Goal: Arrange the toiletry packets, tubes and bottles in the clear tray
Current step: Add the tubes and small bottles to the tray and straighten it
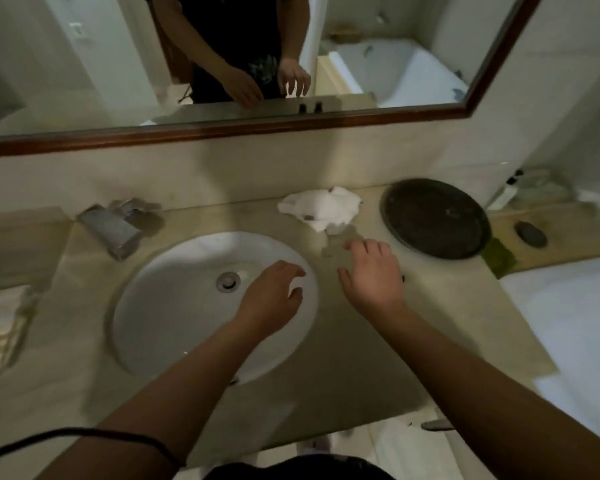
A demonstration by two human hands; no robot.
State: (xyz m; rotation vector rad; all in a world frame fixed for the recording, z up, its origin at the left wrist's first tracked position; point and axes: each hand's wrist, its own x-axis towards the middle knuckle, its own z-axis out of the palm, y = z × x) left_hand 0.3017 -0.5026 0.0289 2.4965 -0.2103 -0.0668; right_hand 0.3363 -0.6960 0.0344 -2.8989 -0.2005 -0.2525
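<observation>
While no writing reads, left hand point(274, 294), right hand point(373, 271), empty.

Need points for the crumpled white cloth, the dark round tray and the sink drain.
crumpled white cloth point(321, 207), head view, on the middle of its folds.
dark round tray point(433, 218), head view, on its flat centre.
sink drain point(228, 281), head view, on the metal stopper.

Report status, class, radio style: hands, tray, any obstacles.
Left hand open, empty, over sink. Right hand open, empty, over counter. Clear tray far left, blurred, untouched. Nothing blocking.
</observation>
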